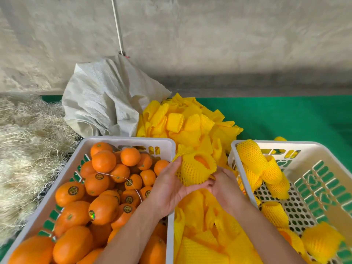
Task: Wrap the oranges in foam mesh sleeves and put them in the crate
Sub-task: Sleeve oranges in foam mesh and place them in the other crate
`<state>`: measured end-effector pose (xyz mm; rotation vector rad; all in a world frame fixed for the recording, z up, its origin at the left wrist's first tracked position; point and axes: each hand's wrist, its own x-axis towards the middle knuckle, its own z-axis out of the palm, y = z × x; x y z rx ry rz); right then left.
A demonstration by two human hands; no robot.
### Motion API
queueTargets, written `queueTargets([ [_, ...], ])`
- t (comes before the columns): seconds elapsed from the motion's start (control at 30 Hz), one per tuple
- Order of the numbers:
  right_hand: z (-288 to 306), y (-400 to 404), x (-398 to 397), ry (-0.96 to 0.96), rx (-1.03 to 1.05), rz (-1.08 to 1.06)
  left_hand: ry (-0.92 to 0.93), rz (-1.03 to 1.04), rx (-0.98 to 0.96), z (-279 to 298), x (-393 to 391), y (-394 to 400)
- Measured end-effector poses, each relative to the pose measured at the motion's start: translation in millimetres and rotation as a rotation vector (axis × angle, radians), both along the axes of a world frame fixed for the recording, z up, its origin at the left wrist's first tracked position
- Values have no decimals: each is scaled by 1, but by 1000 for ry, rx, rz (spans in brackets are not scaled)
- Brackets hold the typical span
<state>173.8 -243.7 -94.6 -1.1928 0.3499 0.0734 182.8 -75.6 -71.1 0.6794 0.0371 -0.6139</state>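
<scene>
Between two white crates, both my hands hold one orange inside a yellow foam mesh sleeve; a bit of orange peel shows through the sleeve's open top. My left hand cups it from the left and below. My right hand pinches the sleeve's lower right edge. The left crate is heaped with several bare oranges, some with stickers. The right crate holds several wrapped oranges along its left wall and near corner.
A heap of loose yellow sleeves lies behind and between the crates on a green mat. A crumpled white woven sack stands at the back left, beside straw. A concrete wall rises behind.
</scene>
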Motion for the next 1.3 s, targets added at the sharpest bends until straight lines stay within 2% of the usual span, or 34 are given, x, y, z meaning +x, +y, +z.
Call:
queueTargets([
  [0.03,-1,-1,-1,-20,-45,7,-1,8,12,1,-1,-1],
  [0.17,6,-5,-9,-219,-462,-75,19,56,88,11,-3,-8],
  [0.3,11,-4,-16,-288,-430,-83,-45,198,144,6,-2,-12],
  [0.4,9,0,-21,-338,-586,16,-135,263,254,-4,-4,-19],
  [0.53,9,-1,-20,-317,-618,38,-401,305,509,-13,-13,-29],
  [0.6,15,-3,-19,-312,-614,13,-505,281,577,-9,-18,-30],
  [0.67,27,-9,-17,-293,-612,-100,-668,327,706,-5,-18,-20],
  [0.73,41,-28,-14,-311,-657,-288,-852,468,853,-3,-14,-3],
  [0.83,60,-70,-13,-194,-858,-460,-838,566,1188,-15,-3,22],
  [0.87,62,-85,-13,-94,-959,-489,-762,503,1314,-23,1,28],
  [0.93,61,-112,-14,162,-1099,-456,-613,168,1552,-39,7,35],
  [1.0,56,-136,-15,382,-1144,-297,-611,-222,1786,-48,10,38],
  [1.03,53,-147,-17,457,-1146,-192,-652,-323,1856,-51,12,39],
  [1.13,50,-161,-26,539,-1080,30,-630,-383,1912,-52,11,43],
  [1.2,52,-162,-29,526,-1076,56,-638,-507,2016,-52,10,44],
  [1.3,54,-162,-29,537,-1196,56,-661,-610,2042,-57,8,46],
])
